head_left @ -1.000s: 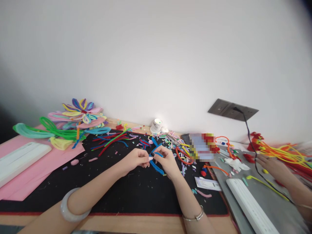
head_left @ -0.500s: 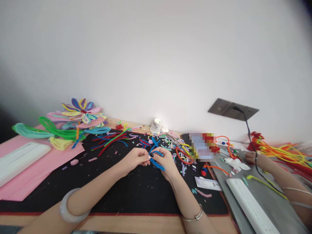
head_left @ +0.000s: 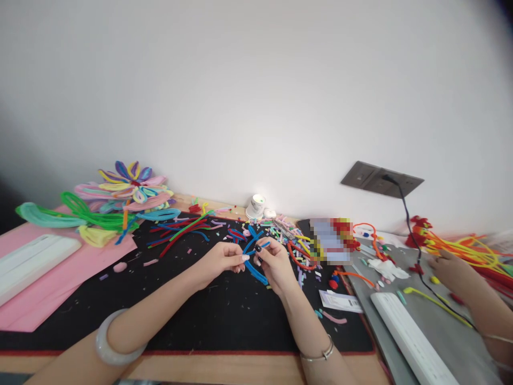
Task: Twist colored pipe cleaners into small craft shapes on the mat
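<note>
Above the middle of the black mat (head_left: 180,321), blue pipe cleaners (head_left: 255,272) cross one another in a bent, twisted shape. My left hand (head_left: 226,260) pinches them between thumb and fingertips where they meet. My right hand (head_left: 274,263), with dark nails, has its thumb and a finger closed on a blue end just to the right. Some of the blue strands run behind my fingers and are partly hidden. Right behind the hands lie a small red and blue looped piece (head_left: 237,235) and many cut bits of coloured pipe cleaner (head_left: 280,230).
Loose red, blue and green pipe cleaners (head_left: 180,231) lie left of centre. A pipe-cleaner flower (head_left: 134,183) sits at the far left, near pink paper (head_left: 100,267). A white cup (head_left: 255,206) stands by the wall. Another person's hand (head_left: 451,272) is over the grey board (head_left: 433,342) at right.
My right hand has moved slightly right, from against my left fingertips to a blue end, which now bends outward. The other person's hand has shifted right and nearer, leaving small red pieces in view.
</note>
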Available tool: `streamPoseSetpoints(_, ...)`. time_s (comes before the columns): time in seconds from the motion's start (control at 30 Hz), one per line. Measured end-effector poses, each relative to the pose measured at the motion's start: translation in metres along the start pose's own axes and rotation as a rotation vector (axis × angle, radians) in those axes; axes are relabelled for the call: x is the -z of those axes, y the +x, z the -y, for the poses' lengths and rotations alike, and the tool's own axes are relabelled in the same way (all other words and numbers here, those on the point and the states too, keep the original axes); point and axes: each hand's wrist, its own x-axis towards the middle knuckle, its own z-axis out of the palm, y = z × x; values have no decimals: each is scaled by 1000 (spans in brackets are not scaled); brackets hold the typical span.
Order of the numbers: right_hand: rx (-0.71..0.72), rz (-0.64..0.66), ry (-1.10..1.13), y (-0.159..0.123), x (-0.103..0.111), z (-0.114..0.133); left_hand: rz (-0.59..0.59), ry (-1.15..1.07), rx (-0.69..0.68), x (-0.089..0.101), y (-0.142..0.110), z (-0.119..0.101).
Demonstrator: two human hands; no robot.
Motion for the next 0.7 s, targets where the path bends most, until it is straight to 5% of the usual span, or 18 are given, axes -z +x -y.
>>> streamPoseSetpoints(0.4,149,-276,71,9,25,21,-148,-53,15,9,5,3)
streamPoseSetpoints(0.57,-4,-42,-261,6,17,11,-142,-95,-12,4,3,0)
streamPoseSetpoints(0.7,-29,109,-314,2,9,7,-110,-65,1,2,2,0)
